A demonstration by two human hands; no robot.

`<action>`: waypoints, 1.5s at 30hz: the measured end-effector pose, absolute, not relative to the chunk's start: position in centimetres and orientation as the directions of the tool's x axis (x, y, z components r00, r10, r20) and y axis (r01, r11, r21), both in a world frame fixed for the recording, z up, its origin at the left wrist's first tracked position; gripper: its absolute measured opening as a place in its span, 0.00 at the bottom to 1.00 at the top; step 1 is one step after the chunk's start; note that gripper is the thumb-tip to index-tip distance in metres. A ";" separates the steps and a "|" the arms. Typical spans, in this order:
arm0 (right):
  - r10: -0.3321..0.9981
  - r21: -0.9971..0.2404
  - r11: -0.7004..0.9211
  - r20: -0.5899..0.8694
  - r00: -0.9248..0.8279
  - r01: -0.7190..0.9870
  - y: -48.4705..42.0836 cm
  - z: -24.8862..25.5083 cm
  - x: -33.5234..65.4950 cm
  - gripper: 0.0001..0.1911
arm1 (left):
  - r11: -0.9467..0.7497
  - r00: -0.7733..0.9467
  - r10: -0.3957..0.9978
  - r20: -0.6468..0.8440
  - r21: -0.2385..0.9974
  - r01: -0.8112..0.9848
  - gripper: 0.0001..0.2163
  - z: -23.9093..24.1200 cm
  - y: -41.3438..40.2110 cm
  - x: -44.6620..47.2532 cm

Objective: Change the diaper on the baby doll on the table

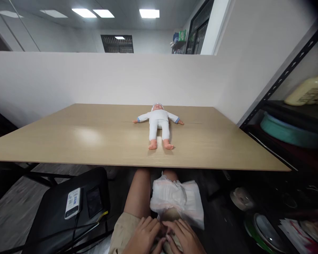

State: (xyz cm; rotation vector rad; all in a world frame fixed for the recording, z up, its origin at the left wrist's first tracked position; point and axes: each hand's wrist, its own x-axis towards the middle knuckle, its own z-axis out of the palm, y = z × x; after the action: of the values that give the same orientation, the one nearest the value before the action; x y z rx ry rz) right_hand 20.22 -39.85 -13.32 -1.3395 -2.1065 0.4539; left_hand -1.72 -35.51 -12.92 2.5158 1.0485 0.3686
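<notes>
A baby doll (159, 118) in a white suit with blue cuffs and a white cap lies on its back on the wooden table (69, 141). Its arms are spread, and its bare feet point toward me. Below the table edge, my left hand (145, 234) and my right hand (184, 234) rest over my lap, fingertips close together and loosely bent. Thumb and fingers stand apart on each hand, and I see nothing held in either. A white diaper (178, 197) lies over my leg, just beyond my right hand.
Left of me, a black chair (50, 201) bears a white device (73, 203), a dark phone-like device (94, 201) and cables. To the right, a shelf holds a teal basin (291, 132) and cream bottles (308, 90). A low white wall (108, 77) backs the table.
</notes>
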 end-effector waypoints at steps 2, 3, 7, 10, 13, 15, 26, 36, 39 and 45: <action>0.929 -0.573 0.370 0.214 -0.303 0.731 -39.3 -12.1 20.7 0.18 | -0.494 0.641 0.765 -0.072 0.573 0.654 0.08 -12.7 -36.3 -1.5; 0.948 -0.578 0.319 0.183 -0.262 0.751 -39.0 -11.8 21.0 0.19 | -0.393 0.612 0.777 -0.146 0.646 0.654 0.10 -12.6 -36.7 -1.4; 0.979 -0.568 0.185 0.178 -0.099 0.802 -36.3 -13.2 22.6 0.24 | 0.060 0.529 0.762 -0.373 0.854 0.516 0.22 -13.9 -37.4 -0.5; 0.984 -0.545 0.105 0.180 -0.007 0.832 -33.0 -15.3 23.6 0.25 | 0.456 0.533 0.657 -0.533 0.844 0.283 0.32 -16.3 -37.0 1.2; 0.992 -0.504 0.056 0.124 0.008 0.862 -29.8 -16.4 24.0 0.25 | 0.756 0.528 0.552 -0.645 0.654 0.008 0.38 -18.3 -36.0 3.1; 0.998 -0.463 0.027 0.067 0.005 0.886 -28.4 -16.3 23.9 0.23 | 0.829 0.527 0.523 -0.670 0.544 -0.131 0.37 -18.7 -35.2 4.2; 0.978 -0.895 -0.127 -0.184 -0.095 0.428 -30.6 -9.6 24.8 0.21 | 0.628 0.394 0.777 -0.492 0.652 -0.425 0.27 -15.6 -34.7 5.4; 0.947 -0.998 -0.060 -0.060 0.314 -0.008 -34.0 -2.4 22.3 0.24 | 0.125 0.033 0.992 -0.122 0.987 -0.098 0.20 -6.6 -33.5 1.4; 0.925 -0.993 0.115 0.115 0.362 0.020 -28.4 -1.3 22.6 0.22 | 0.053 0.003 0.999 -0.053 0.989 -0.135 0.21 -4.8 -29.3 1.9; 0.853 -0.982 0.140 0.185 0.489 0.126 -20.9 -4.1 25.4 0.24 | 0.162 -0.107 0.975 -0.196 0.951 -0.265 0.30 -6.3 -23.7 1.8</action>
State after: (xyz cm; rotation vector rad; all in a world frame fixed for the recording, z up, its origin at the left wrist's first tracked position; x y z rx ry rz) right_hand 25.41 -20.88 -4.06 -1.3488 -0.9515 0.6594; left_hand 1.81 -23.71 -6.32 0.8216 1.1906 1.2789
